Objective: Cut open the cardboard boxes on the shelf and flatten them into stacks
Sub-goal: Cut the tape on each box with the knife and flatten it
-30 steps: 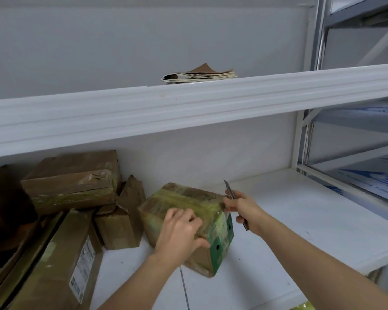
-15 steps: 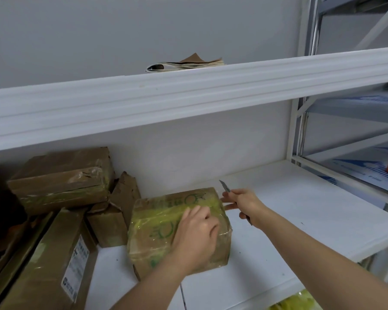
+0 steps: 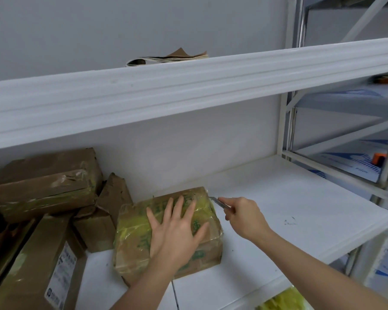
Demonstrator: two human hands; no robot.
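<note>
Head view: your left hand (image 3: 177,229) lies flat, fingers spread, on the taped box (image 3: 166,233) on the lower shelf (image 3: 300,211). Your right hand (image 3: 244,217) grips the knife (image 3: 217,202) at the box's far-right corner. Blade could slip on glossy tape toward those spread fingers.

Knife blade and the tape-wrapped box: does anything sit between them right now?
Nothing visible does. The right hand holds the knife with its tip at the far right top corner of the taped box, while the left hand presses flat on the top, left of the blade.
</note>
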